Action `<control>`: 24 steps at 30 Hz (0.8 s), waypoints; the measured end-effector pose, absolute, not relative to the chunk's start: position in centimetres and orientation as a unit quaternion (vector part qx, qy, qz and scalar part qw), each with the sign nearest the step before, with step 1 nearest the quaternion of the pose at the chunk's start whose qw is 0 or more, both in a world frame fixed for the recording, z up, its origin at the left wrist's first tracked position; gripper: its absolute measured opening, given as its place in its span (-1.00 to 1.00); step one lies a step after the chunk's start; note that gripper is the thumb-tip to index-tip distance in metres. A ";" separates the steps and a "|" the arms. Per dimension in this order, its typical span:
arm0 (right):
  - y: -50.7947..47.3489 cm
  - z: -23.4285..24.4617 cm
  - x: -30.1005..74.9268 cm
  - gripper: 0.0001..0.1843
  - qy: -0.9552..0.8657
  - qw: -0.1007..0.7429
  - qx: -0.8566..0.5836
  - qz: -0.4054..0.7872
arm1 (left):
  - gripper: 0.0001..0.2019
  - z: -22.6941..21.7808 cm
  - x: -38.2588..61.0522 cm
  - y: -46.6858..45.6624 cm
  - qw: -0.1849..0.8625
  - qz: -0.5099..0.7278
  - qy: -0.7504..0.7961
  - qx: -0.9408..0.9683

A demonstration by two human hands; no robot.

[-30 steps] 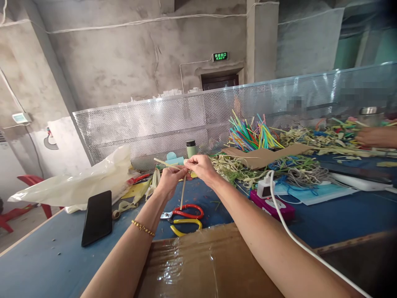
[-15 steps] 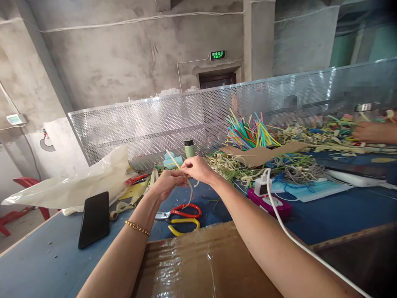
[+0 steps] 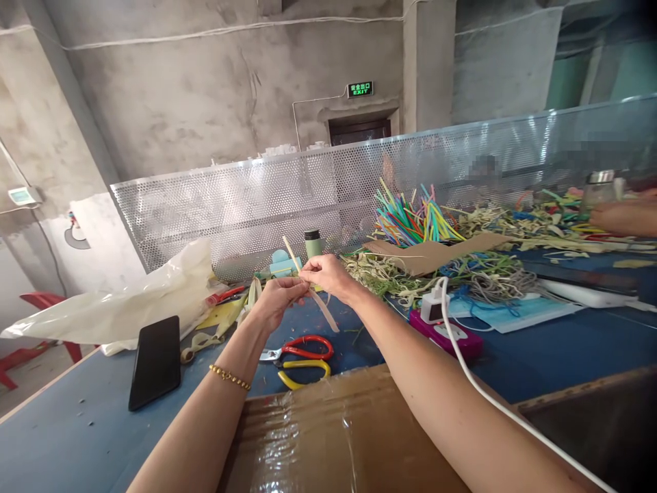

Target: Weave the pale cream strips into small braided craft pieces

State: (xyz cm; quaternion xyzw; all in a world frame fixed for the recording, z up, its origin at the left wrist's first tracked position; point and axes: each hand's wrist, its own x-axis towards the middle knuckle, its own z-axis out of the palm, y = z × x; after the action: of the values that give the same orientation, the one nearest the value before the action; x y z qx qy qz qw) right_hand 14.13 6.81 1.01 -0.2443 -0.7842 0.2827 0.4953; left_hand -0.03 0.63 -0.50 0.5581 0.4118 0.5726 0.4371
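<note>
Both my hands meet over the table with fingers pinched together on a pale straw-like strip (image 3: 324, 312). My left hand (image 3: 277, 300), below a gold bead bracelet (image 3: 228, 377), grips it from the left. From the right, my right hand (image 3: 329, 275) pinches it close by, fingertips nearly touching the left ones. One thin end of the strip points up and left; the wider end hangs toward the lower right. Beneath them lie scissors (image 3: 308, 348) with one red and one yellow handle, beside a taped cardboard box (image 3: 328, 431) under my forearms.
A black phone (image 3: 155, 363) and plastic sheeting (image 3: 128, 294) lie left. A green bottle (image 3: 313, 244) stands behind my hands. Right are colourful pipe-like stems (image 3: 413, 218), fibre scraps (image 3: 390, 277), a purple power strip (image 3: 456, 340) with a white cable, and another person's hand (image 3: 621, 217).
The strip's lower end has swung from curling down near the scissors to stretching out rightward, straighter. My hands stay nearly in place. The other person's hand has shifted slightly at the far right.
</note>
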 end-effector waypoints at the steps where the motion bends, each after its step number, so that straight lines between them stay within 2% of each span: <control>1: 6.7 1.1 14.1 -0.87 -0.783 0.500 -0.252 0.272 | -0.78 -0.5 0.1 0.6 0.443 0.579 0.410 0.549; 6: 6.2 1.1 13.8 -0.90 -0.769 0.516 -0.284 0.249 | -0.81 -0.6 0.8 0.7 0.432 0.607 0.407 0.528; 12: 5.2 1.2 13.3 -0.91 -0.766 0.511 -0.319 0.225 | -0.89 -0.7 1.2 0.8 0.365 0.638 0.439 0.516; 24: 4.5 1.4 12.9 -0.88 -0.752 0.525 -0.351 0.188 | -0.78 -0.6 1.8 0.6 0.405 0.654 0.416 0.485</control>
State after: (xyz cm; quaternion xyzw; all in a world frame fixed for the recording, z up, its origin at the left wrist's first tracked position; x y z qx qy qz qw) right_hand 12.87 4.51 1.39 -0.3510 -0.7520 0.1878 0.5254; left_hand 1.76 0.61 -0.64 0.4852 0.4162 0.6535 0.4052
